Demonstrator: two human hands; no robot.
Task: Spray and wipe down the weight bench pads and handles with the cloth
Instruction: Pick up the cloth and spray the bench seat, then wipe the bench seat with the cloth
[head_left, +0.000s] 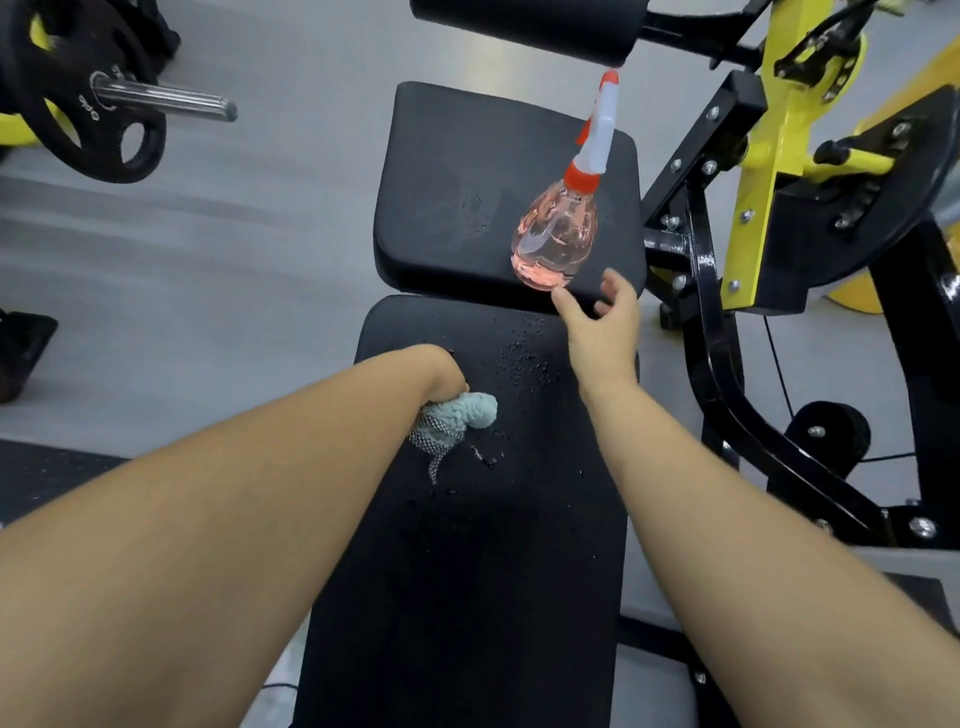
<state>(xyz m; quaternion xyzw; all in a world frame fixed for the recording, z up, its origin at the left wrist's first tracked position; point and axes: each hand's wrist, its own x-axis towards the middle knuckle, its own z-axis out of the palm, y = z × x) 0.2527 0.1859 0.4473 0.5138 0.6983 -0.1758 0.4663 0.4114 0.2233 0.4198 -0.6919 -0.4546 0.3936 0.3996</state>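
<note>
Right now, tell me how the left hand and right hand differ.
The left hand grips the pale green fluffy cloth; the right hand is open, holding nothing. The left works on the long black bench pad; the right hovers beside the pink spray bottle. Both are bare.

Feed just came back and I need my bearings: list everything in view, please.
Long pad: one, black, centre, with droplets on it.
Small pad: one, black, just beyond it.
Roller pad: one, black, top edge.
Bottle: one, pink liquid, white and orange sprayer, on the Small pad's near right corner.
Cloth: one, pale teal, bunched on the Long pad.
Plates: count unclear, black, top left, on a chrome bar.
Frame: one, yellow and black, right.
Left hand: grips the Cloth.
Right hand: fingers spread, by the Bottle's base.
</note>
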